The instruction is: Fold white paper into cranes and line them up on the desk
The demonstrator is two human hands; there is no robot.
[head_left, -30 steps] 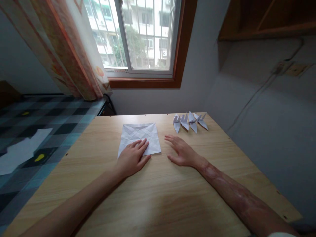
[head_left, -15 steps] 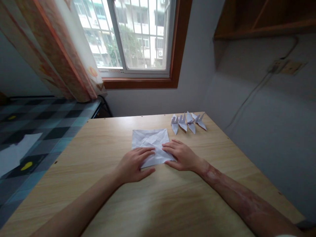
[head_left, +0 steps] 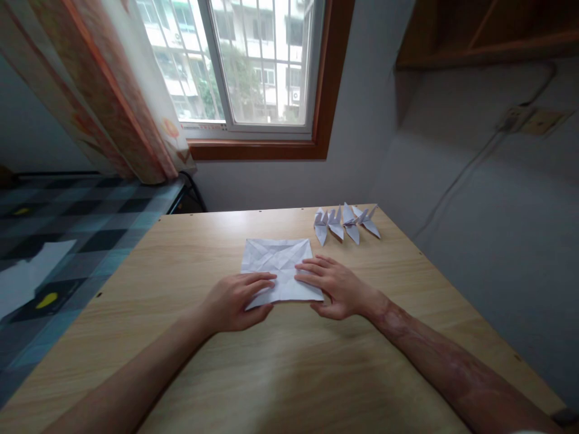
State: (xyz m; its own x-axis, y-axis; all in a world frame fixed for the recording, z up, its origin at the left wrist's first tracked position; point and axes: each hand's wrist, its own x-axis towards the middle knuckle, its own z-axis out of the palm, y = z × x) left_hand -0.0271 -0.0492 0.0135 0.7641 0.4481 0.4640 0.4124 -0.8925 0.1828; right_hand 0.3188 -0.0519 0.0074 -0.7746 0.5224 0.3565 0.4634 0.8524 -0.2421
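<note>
Lying on the wooden tabletop (head_left: pixel 199 241), a creased white paper sheet (head_left: pixel 280 258) sits beneath the person's two hands. The left hand (head_left: pixel 233 301) and right hand (head_left: pixel 339 286) rest across its sides, fingers outstretched and unclenched, thumbs spread by the near edge. Beyond the right, four folded-paper figures (head_left: pixel 335 229), probably cranes, stand in a row.

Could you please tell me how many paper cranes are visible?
4, lined up at the far right of the pale wooden table: leftmost folded white paper crane, second crane, third crane, rightmost crane.
</note>
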